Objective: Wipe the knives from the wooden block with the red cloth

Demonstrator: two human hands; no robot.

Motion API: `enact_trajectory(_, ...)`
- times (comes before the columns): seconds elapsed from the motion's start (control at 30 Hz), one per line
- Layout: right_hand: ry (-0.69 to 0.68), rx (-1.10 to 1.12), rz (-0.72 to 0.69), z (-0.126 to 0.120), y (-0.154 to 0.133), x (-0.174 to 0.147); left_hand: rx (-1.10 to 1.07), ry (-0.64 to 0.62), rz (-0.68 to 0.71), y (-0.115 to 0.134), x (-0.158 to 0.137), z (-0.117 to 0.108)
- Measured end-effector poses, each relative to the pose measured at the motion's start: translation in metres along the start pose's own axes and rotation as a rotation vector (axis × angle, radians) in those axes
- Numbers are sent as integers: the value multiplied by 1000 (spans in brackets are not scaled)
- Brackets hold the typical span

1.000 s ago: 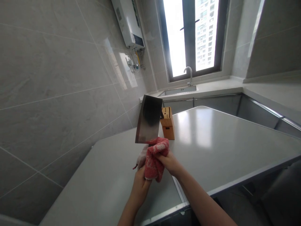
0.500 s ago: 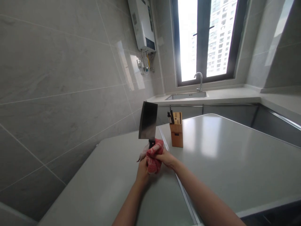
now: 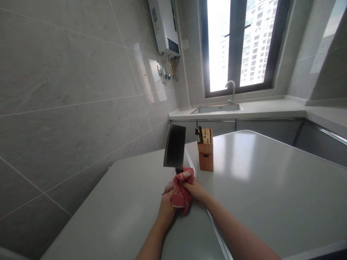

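A cleaver [image 3: 175, 146] with a broad dark blade stands upright, blade up, above the grey table. Its black handle runs down into a red cloth [image 3: 182, 193] with white markings. My left hand [image 3: 166, 208] is closed at the handle's lower end, partly behind the cloth. From the other side my right hand [image 3: 197, 190] is closed on the cloth, pressing it around the handle. A pale, thin piece of material [image 3: 169, 185] shows on the left beside the handle; I cannot make out what it is.
Behind my right hand, a wooden knife block [image 3: 206, 155] with dark-handled tools in it stands on the table [image 3: 260, 191]. Farther back are a sink [image 3: 217, 109] with a faucet [image 3: 231, 92], a window, and a wall-mounted water heater [image 3: 164, 29]. Grey tiled wall borders the left.
The cleaver, the cloth and both hands have shifted slightly down and to the right in view. Both hands keep their hold. The camera view has moved a little as well.
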State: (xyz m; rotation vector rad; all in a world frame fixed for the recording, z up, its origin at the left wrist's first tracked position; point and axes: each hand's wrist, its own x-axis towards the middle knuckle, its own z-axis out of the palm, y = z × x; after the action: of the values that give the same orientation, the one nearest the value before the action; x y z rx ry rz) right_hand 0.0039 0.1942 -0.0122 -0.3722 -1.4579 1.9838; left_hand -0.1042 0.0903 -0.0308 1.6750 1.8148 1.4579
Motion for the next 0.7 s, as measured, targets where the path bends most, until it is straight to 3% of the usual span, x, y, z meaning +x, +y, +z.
enact_trajectory(0.33, -139, -6, 26, 0, -4, -6, 44, -23, 3, -5, 0, -2)
enact_trajectory(0.7, 32, -141, -86, 5, -7, -4, 71, -41, 28, -15, 0, 2)
